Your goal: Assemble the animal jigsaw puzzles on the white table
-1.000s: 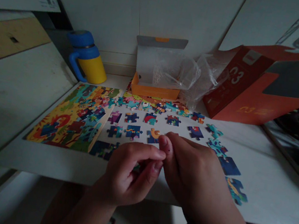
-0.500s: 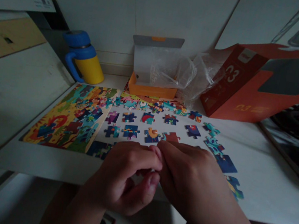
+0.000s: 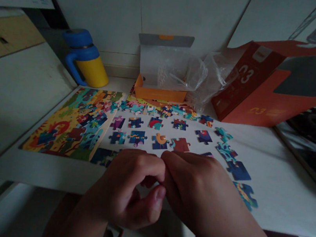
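Observation:
My left hand (image 3: 131, 188) and my right hand (image 3: 195, 187) meet fingertip to fingertip over the table's front edge, both curled closed. What they pinch between them is hidden by the fingers. Beyond them lie several loose jigsaw pieces (image 3: 159, 138) in rows on the white table (image 3: 277, 195). A partly joined colourful puzzle section (image 3: 70, 125) lies to the left of the pieces. More pieces (image 3: 237, 170) trail along the right of my right hand.
A yellow cup with a blue lid and handle (image 3: 86, 60) stands at the back left. A small open orange box (image 3: 160, 91) with a clear plastic bag (image 3: 199, 79) sits at the back centre. A large orange carton (image 3: 272, 88) lies on its side at the right.
Both hands have drawn back toward me and lower, uncovering a red piece in the nearest row. The fingers have stayed pinched together.

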A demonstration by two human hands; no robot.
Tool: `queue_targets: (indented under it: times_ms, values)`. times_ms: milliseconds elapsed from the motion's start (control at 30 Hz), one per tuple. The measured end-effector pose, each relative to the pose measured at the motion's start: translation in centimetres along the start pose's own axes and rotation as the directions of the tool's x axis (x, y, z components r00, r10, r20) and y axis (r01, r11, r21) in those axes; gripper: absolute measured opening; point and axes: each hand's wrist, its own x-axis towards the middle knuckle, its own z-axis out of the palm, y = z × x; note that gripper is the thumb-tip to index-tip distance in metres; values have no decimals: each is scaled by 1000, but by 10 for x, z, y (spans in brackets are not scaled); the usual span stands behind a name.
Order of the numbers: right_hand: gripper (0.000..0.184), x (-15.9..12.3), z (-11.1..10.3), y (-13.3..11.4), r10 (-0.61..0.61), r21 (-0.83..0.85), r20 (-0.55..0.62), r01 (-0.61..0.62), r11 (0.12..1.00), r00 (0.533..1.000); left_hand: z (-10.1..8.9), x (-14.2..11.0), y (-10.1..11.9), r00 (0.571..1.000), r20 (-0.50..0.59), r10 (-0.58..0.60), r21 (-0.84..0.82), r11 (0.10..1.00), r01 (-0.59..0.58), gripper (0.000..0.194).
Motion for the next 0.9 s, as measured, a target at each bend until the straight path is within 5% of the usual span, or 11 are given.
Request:
queue_targets:
  times_ms: [533,900]
  values:
    - [9,2,3,6,38,39,65,-40,998,997,-3,7,7,997,66,-46,103,994,39,18]
    - [15,2,0,4,31,62,65,-35,997,997,1,3,6,996,21,-91,15,996,91,26]
